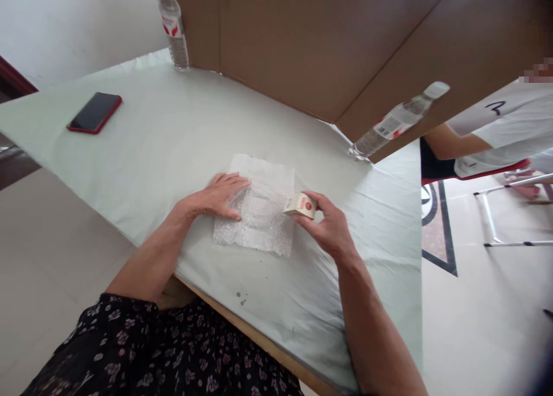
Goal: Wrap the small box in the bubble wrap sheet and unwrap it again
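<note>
A sheet of clear bubble wrap (263, 212) lies spread on the pale green tablecloth in front of me. My left hand (222, 195) rests on its left edge, fingers spread and stretched out. Between the thumb and fingers of my right hand (330, 226) is a small cream-coloured box (301, 205) with red printing. The box is at the right edge of the bubble wrap; whether it touches the sheet I cannot tell.
A phone (95, 113) in a red case lies at the left. Behind stands a brown cardboard panel (276, 45), with a plastic bottle (173, 30) by its left end and another bottle (395, 122) at the right. A person in a white shirt (514, 120) sits beyond it.
</note>
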Motion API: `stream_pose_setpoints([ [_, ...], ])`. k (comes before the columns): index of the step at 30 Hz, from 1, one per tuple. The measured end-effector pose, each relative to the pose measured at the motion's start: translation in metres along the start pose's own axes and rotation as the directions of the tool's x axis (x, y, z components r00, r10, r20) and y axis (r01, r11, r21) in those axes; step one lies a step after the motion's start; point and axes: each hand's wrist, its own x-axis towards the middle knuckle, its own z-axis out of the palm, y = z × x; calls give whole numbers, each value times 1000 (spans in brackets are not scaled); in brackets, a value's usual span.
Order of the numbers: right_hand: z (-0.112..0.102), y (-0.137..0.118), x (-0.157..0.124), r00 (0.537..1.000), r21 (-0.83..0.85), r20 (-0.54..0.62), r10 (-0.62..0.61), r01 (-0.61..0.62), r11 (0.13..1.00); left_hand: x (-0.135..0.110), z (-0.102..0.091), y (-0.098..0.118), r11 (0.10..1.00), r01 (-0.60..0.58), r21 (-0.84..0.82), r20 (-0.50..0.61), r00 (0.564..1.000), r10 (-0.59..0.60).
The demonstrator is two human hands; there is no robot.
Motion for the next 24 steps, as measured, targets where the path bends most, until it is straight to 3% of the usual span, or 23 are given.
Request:
stream_pose_setpoints([
  [4,35,-22,21,982,-12,135,-134,137,990,0,2,-3,1000,-3,-21,-24,1000,3],
  [8,59,-18,37,949,-53,278,-148,169,984,0,1,1,999,3,-45,-21,1000,-4],
  [14,61,-5,33,948,-19,284,-141,153,988,-1,-3,5,998,13,-54,4,1000,-13],
  [24,68,-5,30,947,-92,287,-145,178,980,-1,-2,3,999,19,-49,-12,1000,-19],
])
